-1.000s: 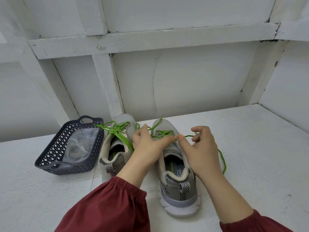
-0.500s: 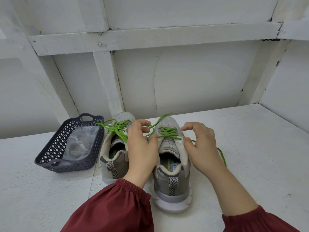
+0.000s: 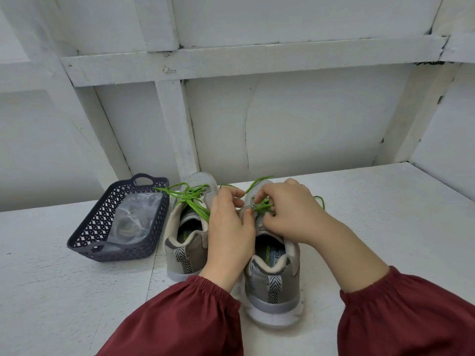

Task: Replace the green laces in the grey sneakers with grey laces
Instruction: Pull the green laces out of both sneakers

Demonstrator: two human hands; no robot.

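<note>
Grey sneakers side by side mid-table (image 3: 385, 240), toes toward far edge. Left hand (image 3: 228, 232) and right hand (image 3: 290, 214) over right sneaker (image 3: 275, 286), fingers curled, pinching green lace (image 3: 262, 207). Basket (image 3: 102, 227) beside left sneaker (image 3: 186, 253), bagged grey laces (image 3: 131, 222) inside.

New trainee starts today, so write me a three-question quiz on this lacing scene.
1. True or false: the left hand and right hand are both at the right sneaker.
2. The clear bag lies: A in the basket, B on the table top, C inside a shoe.
3. Fill in: the right hand pinches a ___ lace.
Key: 1 true; 2 A; 3 green.
</note>
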